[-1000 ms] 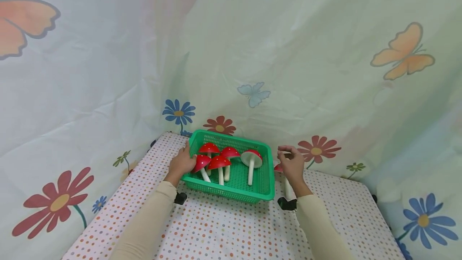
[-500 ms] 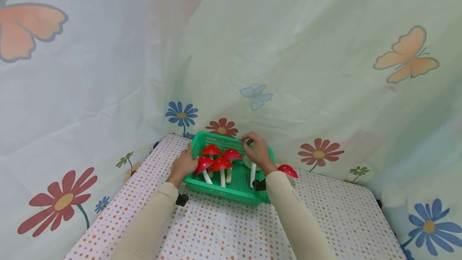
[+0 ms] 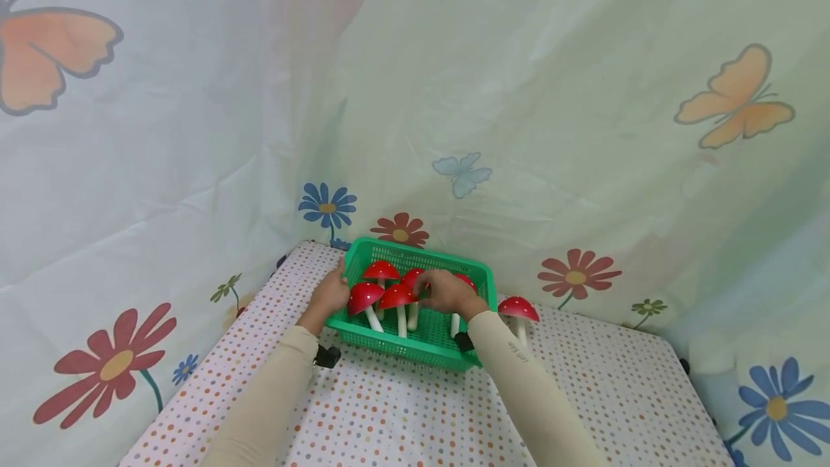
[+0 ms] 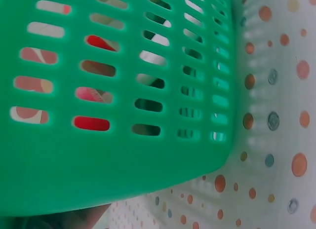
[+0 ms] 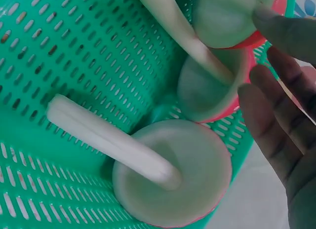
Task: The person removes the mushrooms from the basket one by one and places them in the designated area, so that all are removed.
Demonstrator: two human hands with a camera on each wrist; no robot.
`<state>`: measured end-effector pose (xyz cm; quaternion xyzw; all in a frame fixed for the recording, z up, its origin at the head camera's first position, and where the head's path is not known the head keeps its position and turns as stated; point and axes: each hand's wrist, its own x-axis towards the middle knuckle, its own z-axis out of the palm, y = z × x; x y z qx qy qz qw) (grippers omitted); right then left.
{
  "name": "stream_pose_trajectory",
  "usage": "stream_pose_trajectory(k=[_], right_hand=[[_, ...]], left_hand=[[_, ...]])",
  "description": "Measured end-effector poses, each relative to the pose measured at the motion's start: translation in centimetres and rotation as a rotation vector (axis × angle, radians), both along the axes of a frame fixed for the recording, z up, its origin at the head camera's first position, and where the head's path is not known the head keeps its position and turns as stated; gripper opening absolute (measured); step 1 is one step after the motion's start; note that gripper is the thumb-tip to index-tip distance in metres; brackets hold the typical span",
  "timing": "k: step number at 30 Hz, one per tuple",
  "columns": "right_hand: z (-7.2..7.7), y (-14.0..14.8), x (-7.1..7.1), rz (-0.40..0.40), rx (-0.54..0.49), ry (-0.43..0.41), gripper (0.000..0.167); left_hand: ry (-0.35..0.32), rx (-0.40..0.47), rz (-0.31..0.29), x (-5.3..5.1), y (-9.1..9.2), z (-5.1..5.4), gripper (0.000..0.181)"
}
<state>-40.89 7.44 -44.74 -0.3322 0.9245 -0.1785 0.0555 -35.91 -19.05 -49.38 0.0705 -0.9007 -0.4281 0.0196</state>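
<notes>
A green plastic basket (image 3: 421,359) with slotted walls holds several toy mushrooms with white-dotted red caps, among them a front-left mushroom (image 3: 364,297). My left hand (image 3: 329,292) grips the basket's left rim; in the left wrist view the basket wall hides most of that hand. Inside the basket, my right hand (image 3: 447,290) is by the middle mushrooms. The right wrist view has its thumb over the edge of an upper mushroom's cap (image 5: 224,19), fingers spread beside it. Nearer that camera lies another mushroom (image 5: 173,174), its pale underside and stem showing.
One more mushroom (image 3: 519,308) lies on the table just right of the basket. A dotted cloth (image 3: 389,416) covers the table. Behind and around hangs a curtain (image 3: 551,164) printed with butterflies and flowers.
My right hand has moved left from beside the loose mushroom, over the basket's far side, then down among the mushrooms inside. My left hand stays at the left rim.
</notes>
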Motion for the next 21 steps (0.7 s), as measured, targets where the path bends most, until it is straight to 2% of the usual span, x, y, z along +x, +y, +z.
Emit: stream_pose_trajectory(k=[5, 8, 13, 21], right_hand=[[-0.1, -0.2, 0.0, -0.033, 0.014, -0.021, 0.015], [-0.5, -0.3, -0.1, -0.023, 0.035, -0.025, 0.015], [-1.2, -0.3, -0.4, 0.005, 0.045, 0.0, 0.013], [-1.2, -0.4, -0.7, 0.033, -0.028, 0.027, 0.004]], left_hand=[[-0.03, 0.117, 0.004, 0.0, -0.2, 0.1, 0.059], [-0.033, 0.147, 0.006, 0.0, -0.2, -0.1, 0.058], [-0.025, 0.163, -0.001, -0.2, -0.1, -0.4, 0.057], [-0.019, 0.174, 0.016, -0.4, -0.4, -0.2, 0.056]])
